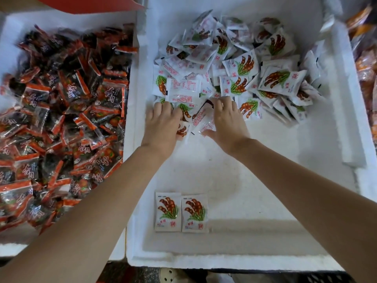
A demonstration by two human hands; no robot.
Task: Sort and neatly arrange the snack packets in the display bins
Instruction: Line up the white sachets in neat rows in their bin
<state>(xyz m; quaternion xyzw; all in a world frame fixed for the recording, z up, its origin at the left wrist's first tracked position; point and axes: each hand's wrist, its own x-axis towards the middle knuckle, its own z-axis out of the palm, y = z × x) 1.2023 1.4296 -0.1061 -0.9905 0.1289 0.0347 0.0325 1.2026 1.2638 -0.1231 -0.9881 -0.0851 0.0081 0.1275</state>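
Both hands work at the near edge of a heap inside the large white foam bin (183, 260), which fills the middle of the view. The left hand (163, 121) lies knuckles up with its fingers bent down onto a few white packets, one of them peeking out from under the palm; whether it actually grips them cannot be told. The right hand (226, 119), just beside it, holds a white snack packet with red print (202, 121), its back face up, pinched between the thumb below and the fingers above. Left of the large bin, touching its wall, a second white foam bin (71, 19) is piled with a loose jumble of dark, orange-red-edged snack packets (61, 111). Behind that one, a red sheet (91, 3) shows at the top edge. Inside the large bin, near its front wall, two white packets with a brown pod picture (181, 213) lie flat and face up, side by side with their edges touching. Across the bin's far half spreads the loose heap of white pod-picture packets (234, 64), some face up, some face down. Along the bin's right side lies a long white foam strip (346, 99). Beyond it, at the right edge, blurred orange packets (367, 68) show. Below the bin's front wall, a pale shoe (169, 275) is visible.
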